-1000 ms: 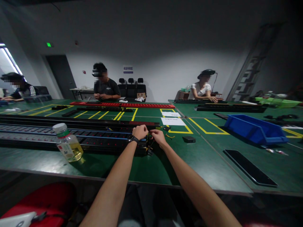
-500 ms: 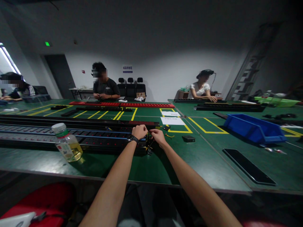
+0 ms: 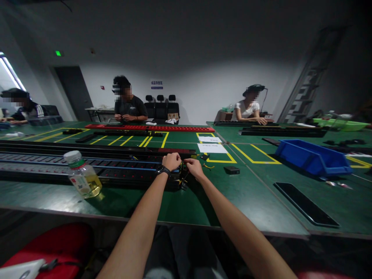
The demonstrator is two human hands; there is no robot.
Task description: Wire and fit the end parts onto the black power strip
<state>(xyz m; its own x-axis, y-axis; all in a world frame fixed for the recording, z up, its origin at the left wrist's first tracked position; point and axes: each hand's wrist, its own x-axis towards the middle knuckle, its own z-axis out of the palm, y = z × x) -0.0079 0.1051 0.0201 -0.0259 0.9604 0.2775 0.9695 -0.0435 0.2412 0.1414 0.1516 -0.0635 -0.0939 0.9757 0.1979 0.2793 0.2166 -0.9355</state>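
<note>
Little has moved since the earlier frame: both hands stay at the right end of the long black frame point(image 3: 139, 176), which lies on the green table point(image 3: 247, 201). Left hand point(image 3: 172, 162) is curled; right hand point(image 3: 194, 168) is narrowed beside wires point(image 3: 183, 179). Whether either grips anything cannot be told.

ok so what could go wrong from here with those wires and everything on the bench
The thin wires at the end of the long black rail could get pinched or tugged loose, since the left hand and right hand work closely among them.

The bottle, part full of yellow liquid, stands beside the rail near the left forearm; a knock might spill it towards the rail.
</note>
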